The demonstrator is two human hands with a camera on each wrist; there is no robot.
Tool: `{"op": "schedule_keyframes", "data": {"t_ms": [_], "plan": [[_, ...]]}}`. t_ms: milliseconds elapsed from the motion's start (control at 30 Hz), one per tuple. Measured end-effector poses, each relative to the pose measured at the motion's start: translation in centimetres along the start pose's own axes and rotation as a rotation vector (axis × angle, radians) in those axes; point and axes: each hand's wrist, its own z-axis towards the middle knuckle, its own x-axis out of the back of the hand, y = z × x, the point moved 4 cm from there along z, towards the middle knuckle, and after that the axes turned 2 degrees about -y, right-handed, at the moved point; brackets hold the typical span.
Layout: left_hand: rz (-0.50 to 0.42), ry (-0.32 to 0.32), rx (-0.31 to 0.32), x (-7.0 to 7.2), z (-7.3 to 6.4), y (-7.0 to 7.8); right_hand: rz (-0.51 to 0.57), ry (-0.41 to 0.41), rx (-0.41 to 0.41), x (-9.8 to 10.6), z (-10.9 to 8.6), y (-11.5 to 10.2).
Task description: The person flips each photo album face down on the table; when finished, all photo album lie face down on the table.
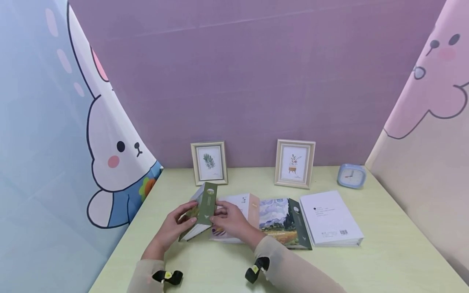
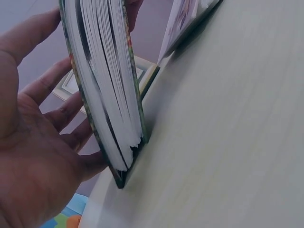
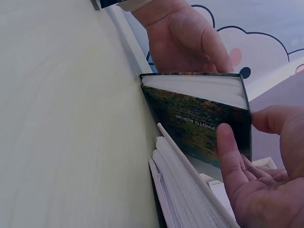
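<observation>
A green-spined photo album (image 1: 207, 203) stands tilted on its page edge at the left of the table, spine upward. The left hand (image 1: 171, 228) lies along its left cover, and in the left wrist view the fingers (image 2: 66, 111) are fairly straight against that cover. From the other side the right hand (image 1: 234, 221) grips the album, thumb at the spine and index finger on the cover, as the right wrist view shows. Beneath the right forearm are a white-and-peach album (image 1: 253, 209) and a landscape-covered album (image 1: 280, 219).
A white book (image 1: 331, 219) lies back cover up on the right. Two picture frames (image 1: 209, 163) stand near the back wall, with a blue clock (image 1: 351, 176) at the back right corner. Printed cloth panels (image 1: 121, 171) border the table's sides.
</observation>
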Motion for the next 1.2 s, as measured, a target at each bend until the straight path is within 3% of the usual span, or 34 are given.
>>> {"op": "schedule_keyframes", "data": {"t_ms": [333, 633, 967, 1200], "plan": [[0.012, 0.017, 0.029, 0.2, 0.0, -0.4, -0.102, 0.026, 0.013, 0.3, 0.2, -0.2], [0.027, 0.033, 0.057, 0.2, 0.1, -0.8, -0.163, 0.038, -0.027, 0.4, 0.3, -0.6], [0.149, 0.077, 0.161, 0.7, -0.2, -1.2, -0.306, -0.002, -0.063, 0.0, 0.7, -0.7], [0.223, 0.068, 0.128, 0.9, -0.1, -1.1, -0.367, -0.043, -0.078, -0.3, 1.2, -0.1]]}}
